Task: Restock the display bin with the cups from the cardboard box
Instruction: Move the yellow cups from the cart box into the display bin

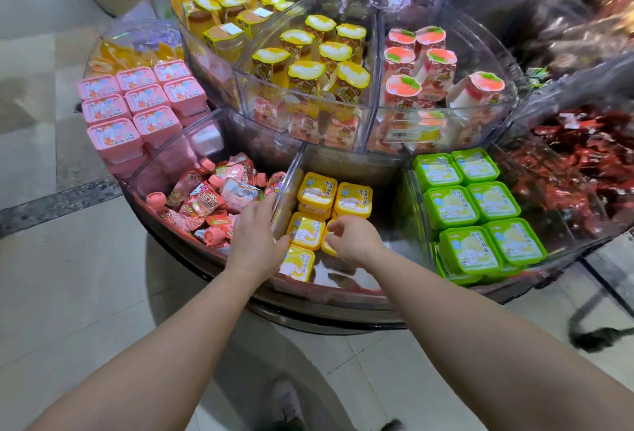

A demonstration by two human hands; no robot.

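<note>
1. Pale floor tiles surround a round clear display bin.
2. Yellow cups fill its near middle compartment.
3. Left hand, fingers straight, touches a cup at its 3 o'clock.
4. Right hand pinches a yellow cup's edge at its 9 o'clock.

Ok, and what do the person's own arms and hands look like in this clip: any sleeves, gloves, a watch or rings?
Both forearms are bare up to the frame edge, with no sleeve in view. The left hand and the right hand wear no gloves. No watch, bracelet or band shows on either wrist. No ring is visible, though the right hand's fingers are partly tucked, so I cannot fully rule one out.
</note>
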